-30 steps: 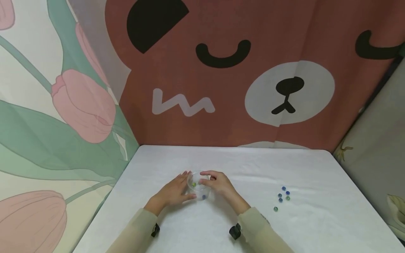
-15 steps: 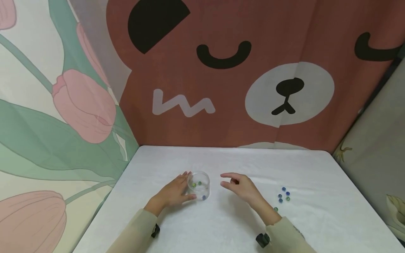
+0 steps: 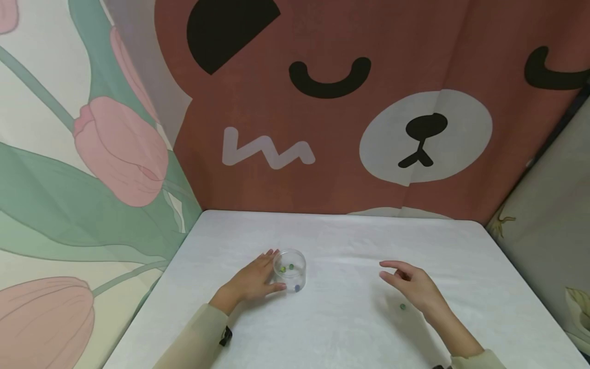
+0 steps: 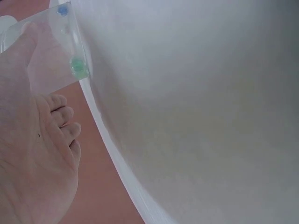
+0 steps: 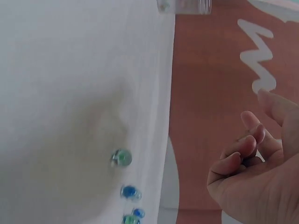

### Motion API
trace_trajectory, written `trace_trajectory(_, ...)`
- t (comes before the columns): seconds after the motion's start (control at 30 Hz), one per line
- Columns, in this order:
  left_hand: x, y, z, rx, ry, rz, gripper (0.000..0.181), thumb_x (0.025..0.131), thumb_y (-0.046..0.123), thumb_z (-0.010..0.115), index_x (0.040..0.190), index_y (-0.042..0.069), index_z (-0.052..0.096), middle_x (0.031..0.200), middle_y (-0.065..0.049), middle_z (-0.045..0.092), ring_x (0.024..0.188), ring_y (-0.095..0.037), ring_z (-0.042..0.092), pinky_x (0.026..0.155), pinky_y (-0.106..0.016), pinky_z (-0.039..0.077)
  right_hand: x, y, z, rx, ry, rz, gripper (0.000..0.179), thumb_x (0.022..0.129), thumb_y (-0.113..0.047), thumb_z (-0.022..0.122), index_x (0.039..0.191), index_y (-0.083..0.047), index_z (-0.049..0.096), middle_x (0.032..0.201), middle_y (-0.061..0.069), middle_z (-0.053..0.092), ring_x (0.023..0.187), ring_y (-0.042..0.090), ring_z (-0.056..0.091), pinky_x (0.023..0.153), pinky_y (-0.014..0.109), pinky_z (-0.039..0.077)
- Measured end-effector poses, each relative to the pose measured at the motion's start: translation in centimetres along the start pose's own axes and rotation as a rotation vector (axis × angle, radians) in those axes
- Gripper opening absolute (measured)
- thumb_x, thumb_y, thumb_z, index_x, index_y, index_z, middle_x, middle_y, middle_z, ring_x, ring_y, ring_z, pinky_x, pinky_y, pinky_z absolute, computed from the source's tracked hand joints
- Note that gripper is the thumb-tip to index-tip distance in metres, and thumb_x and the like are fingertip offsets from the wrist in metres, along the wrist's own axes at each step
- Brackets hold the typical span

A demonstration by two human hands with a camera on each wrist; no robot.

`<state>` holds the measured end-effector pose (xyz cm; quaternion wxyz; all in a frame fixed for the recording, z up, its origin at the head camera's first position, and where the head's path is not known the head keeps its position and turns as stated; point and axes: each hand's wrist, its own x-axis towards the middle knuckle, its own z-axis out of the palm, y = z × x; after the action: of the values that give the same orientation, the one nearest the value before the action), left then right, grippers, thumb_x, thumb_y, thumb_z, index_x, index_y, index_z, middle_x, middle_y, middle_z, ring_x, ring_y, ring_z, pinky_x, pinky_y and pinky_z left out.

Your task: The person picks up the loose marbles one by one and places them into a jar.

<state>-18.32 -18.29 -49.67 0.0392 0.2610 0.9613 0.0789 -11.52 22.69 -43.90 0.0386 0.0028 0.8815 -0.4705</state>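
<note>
A clear plastic cup [image 3: 298,277] with a few marbles in it stands on the white table, left of the middle. A green marble [image 3: 291,266] and a blue marble [image 3: 297,288] show through its wall. My left hand [image 3: 251,279] rests beside the cup, its fingers extended along the far left side and its thumb at the near side. To the right, my right hand [image 3: 417,287] hovers above the table, thumb and index finger apart and other fingers curled, holding nothing. A loose green marble [image 3: 402,306] lies below it. Other marbles are hidden behind this hand in the head view.
Below the right hand, the right wrist view shows a loose green marble [image 5: 122,157], a blue marble [image 5: 130,192] and others close together. A bear-print curtain [image 3: 332,189] hangs behind the white table [image 3: 332,328], and a tulip-print curtain [image 3: 124,154] lines the left.
My right hand has left the cup and moved right, over the loose marbles. A green marble now shows in the cup where the right fingers were. My left hand stays beside the cup.
</note>
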Motion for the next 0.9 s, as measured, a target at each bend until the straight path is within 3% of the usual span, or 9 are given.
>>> trace_trajectory(0.37,0.0,-0.2,0.1,-0.008,-0.016,-0.008,0.095,0.084,0.074,0.036,0.151,0.013,0.01,0.157,-0.005,0.013,0.144,-0.02,0.011,0.118,-0.037,0.015,-1.0,1.5,-2.0,-0.035,0.011,0.045,0.053,0.084,-0.054,0.06,0.125,-0.021,0.058,0.081,0.003,0.051,0.068,0.011,0.043,0.053,0.025,0.036)
trace_trajectory(0.73,0.0,-0.2,-0.1,0.008,-0.025,-0.013,0.095,0.083,0.074,0.037,0.151,0.013,0.011,0.156,-0.005,0.014,0.144,-0.02,0.011,0.118,-0.036,0.014,-1.6,3.2,-2.3,-0.061,0.012,0.067,0.057,0.083,-0.055,0.061,0.127,-0.019,0.057,0.081,0.004,0.054,0.069,0.01,0.045,0.054,0.024,0.037)
trace_trajectory(0.9,0.1,-0.1,-0.1,0.005,-0.029,-0.014,0.096,0.083,0.075,0.036,0.151,0.013,0.011,0.157,-0.003,0.012,0.144,-0.019,0.01,0.118,-0.036,0.014,-1.5,3.6,-2.5,-0.067,-0.026,0.093,0.063,0.08,-0.057,0.063,0.129,-0.019,0.056,0.084,0.004,0.052,0.07,0.011,0.045,0.054,0.024,0.038)
